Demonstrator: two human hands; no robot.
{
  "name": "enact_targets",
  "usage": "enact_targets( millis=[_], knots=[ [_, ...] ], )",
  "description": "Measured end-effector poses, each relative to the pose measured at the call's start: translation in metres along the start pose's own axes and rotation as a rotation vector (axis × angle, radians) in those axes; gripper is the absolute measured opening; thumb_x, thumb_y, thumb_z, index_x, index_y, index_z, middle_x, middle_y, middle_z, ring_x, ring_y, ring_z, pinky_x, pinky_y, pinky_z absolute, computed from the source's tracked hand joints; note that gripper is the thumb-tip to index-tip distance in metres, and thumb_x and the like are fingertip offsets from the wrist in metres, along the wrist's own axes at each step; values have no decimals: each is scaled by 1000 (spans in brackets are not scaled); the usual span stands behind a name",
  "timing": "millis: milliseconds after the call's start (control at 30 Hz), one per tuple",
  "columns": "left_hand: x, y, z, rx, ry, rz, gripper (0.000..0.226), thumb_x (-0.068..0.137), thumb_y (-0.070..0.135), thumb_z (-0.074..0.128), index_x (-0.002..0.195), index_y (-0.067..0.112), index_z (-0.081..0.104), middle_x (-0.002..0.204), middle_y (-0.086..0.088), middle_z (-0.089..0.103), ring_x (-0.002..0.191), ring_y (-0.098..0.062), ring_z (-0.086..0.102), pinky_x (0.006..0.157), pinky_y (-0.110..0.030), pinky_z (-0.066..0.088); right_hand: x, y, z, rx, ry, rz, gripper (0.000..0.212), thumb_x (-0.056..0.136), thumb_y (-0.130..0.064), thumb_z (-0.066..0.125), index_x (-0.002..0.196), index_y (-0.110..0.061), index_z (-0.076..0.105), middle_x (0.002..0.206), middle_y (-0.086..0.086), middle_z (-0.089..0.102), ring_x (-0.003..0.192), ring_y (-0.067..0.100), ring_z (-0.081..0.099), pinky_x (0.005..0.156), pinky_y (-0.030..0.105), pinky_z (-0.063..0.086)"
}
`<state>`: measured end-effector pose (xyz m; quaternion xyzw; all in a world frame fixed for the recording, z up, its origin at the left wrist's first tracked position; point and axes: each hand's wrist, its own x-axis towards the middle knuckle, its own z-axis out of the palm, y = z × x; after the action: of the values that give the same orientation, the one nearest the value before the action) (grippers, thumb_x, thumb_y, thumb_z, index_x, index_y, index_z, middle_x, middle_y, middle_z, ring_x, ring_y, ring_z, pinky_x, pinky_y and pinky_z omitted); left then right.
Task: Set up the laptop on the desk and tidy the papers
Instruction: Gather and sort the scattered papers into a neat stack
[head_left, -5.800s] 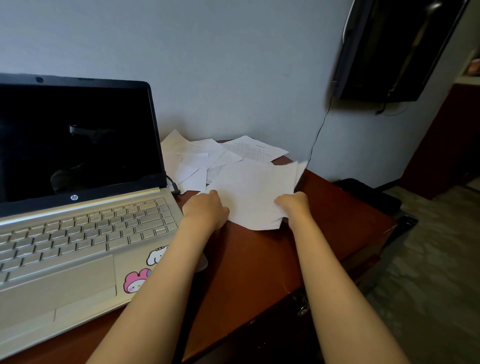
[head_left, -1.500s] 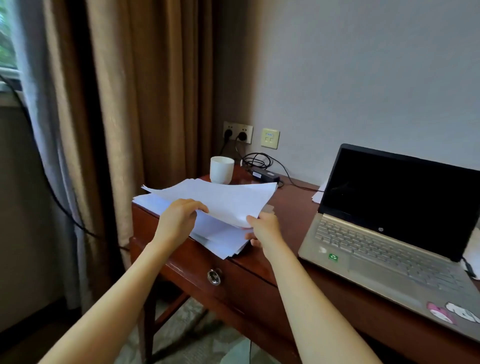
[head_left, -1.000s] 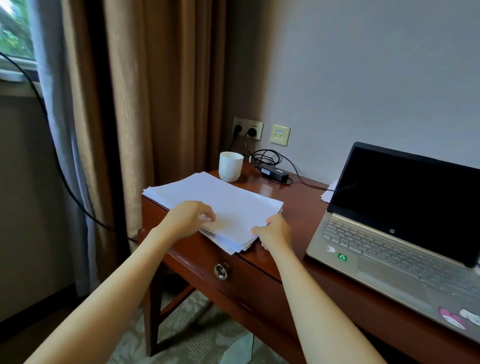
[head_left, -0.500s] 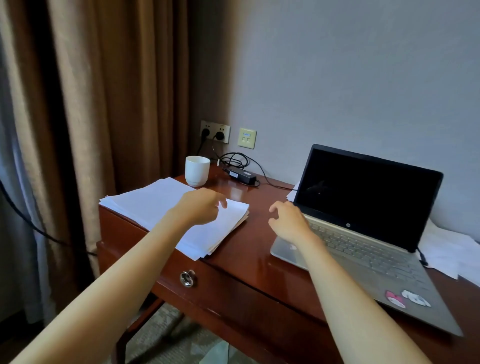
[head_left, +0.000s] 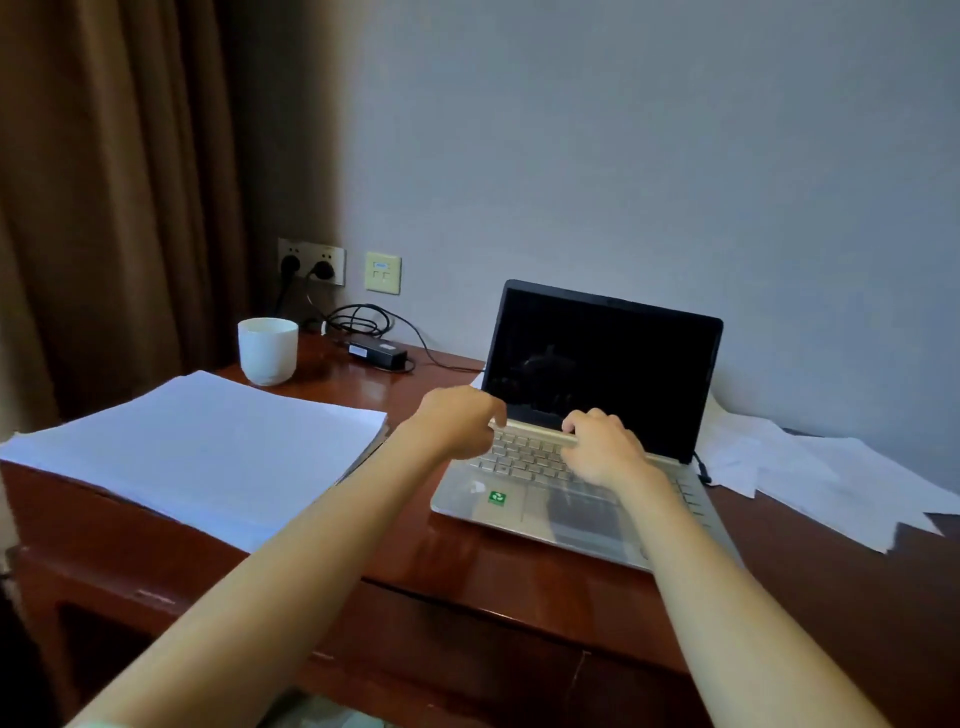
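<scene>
Left hand (head_left: 457, 422): reaches forward to the rear left corner of the laptop (head_left: 605, 358), by the hinge strip (head_left: 532, 432). Fingers curled inward; whether they pinch the laptop's edge or only hover by it cannot be told.

Right hand (head_left: 605, 449): lies over the middle of the keyboard (head_left: 522, 457), knuckles up, fingers bent down and apart, tips at the rear key row beside the hinge strip. It holds nothing.

Laptop: gold-coloured, open, screen dark, lid near upright. It stands on the desk (head_left: 519, 577) right of centre, turned slightly to the left. A green sticker (head_left: 497, 498) sits on the palm rest, left of the touchpad.

Stacked papers (head_left: 208, 447): a thick pile of white sheets, roughly squared, lying flat on the left end of the desk, just beside the laptop and apart from it.

Loose papers (head_left: 815, 470): several white sheets overlapping in disorder on the desk to the right of the laptop, some running behind its lid.

Cup (head_left: 267, 351): white, upright, at the back of the desk behind the stack.

Power adapter (head_left: 377, 353): black, lying right of the cup, with a coiled cable (head_left: 358, 319) behind it.

Wall socket (head_left: 311, 260): two black plugs inserted. A cream data outlet (head_left: 383, 273) is just beside it.

Curtain (head_left: 109, 208): brown, hanging at far left.
</scene>
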<state>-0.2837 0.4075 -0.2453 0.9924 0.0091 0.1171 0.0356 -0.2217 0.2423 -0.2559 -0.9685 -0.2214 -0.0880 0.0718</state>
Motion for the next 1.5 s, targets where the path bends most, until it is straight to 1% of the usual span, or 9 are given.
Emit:
enact_targets(
  millis=[233,433,633,767,933,1067,1233,1367,1500],
  knots=[
    [35,58,14,-24,-81,127,40,91,14,44,128,27,52,133,-1,54,119,-22,51,90,-35,46,-13,63,-8,-30,-20,126,37,94,-23,47,130,-13,45,131,9,46,121,29,42,98,39,38],
    [60,111,30,-35,-118,235,39,90,15,44,126,29,53,130,0,55,118,-22,52,86,-34,44,-29,118,-3,-47,-59,257,37,95,-21,46,130,-12,45,130,11,47,121,30,43,96,39,39],
    [79,168,43,-46,-145,355,39,90,15,45,126,27,53,133,-2,53,122,-25,50,94,-38,43,-46,168,-1,-65,-86,376,41,94,-23,46,134,-12,43,135,11,45,125,31,41,98,36,38],
    [89,207,52,-24,-170,439,39,90,13,45,126,27,54,133,-5,50,123,-26,47,94,-38,41,-57,200,-1,-66,-115,463,44,94,-26,46,136,-13,42,138,11,44,127,30,41,102,37,36],
    [99,250,67,68,-189,521,35,90,17,44,122,10,55,125,-13,52,118,-32,51,88,-38,44,-73,234,11,-46,-167,559,44,96,-31,41,138,-16,41,142,10,40,131,30,36,105,40,33],
    [116,278,93,147,-237,554,35,95,24,39,126,13,54,130,-12,48,119,-32,47,94,-40,39,-75,255,23,-31,-119,608,46,98,-37,33,140,-19,37,145,8,37,132,28,35,107,41,29],
    [140,302,122,93,-299,525,45,99,36,30,144,30,33,146,-13,31,132,-33,34,106,-45,29,-70,280,37,6,4,714,48,99,-40,28,143,-21,34,150,5,31,138,24,27,113,39,20],
    [159,325,135,31,-281,471,43,99,36,27,140,29,38,144,-14,31,132,-34,33,106,-46,27,-57,304,41,15,59,800,47,99,-38,27,142,-19,36,148,7,34,137,24,28,112,39,19],
    [178,341,146,37,-249,452,43,100,34,26,140,25,39,142,-14,31,131,-33,34,107,-44,25,-44,321,45,12,61,753,46,99,-38,29,140,-21,38,145,4,38,135,23,31,112,39,21]
  ],
)
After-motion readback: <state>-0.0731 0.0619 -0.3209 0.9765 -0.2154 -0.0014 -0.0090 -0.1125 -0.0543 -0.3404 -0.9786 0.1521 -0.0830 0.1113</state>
